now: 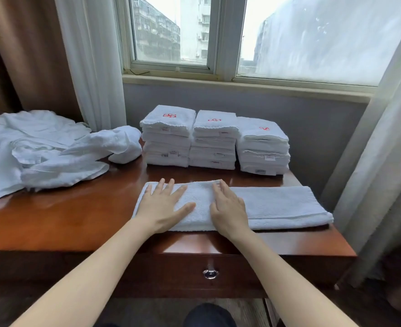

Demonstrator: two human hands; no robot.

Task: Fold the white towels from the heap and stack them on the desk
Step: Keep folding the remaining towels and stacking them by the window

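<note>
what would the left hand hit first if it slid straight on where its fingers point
Probably the leftmost stack of folded towels, just beyond the flat towel; depth is unclear.

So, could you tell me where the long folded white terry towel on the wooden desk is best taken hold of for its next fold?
The long folded white terry towel lies flat as a strip on the glossy wooden desk; its right short end is uncovered. Probably pinch that end's corners, coming from the right, and carry it leftwards.
</note>
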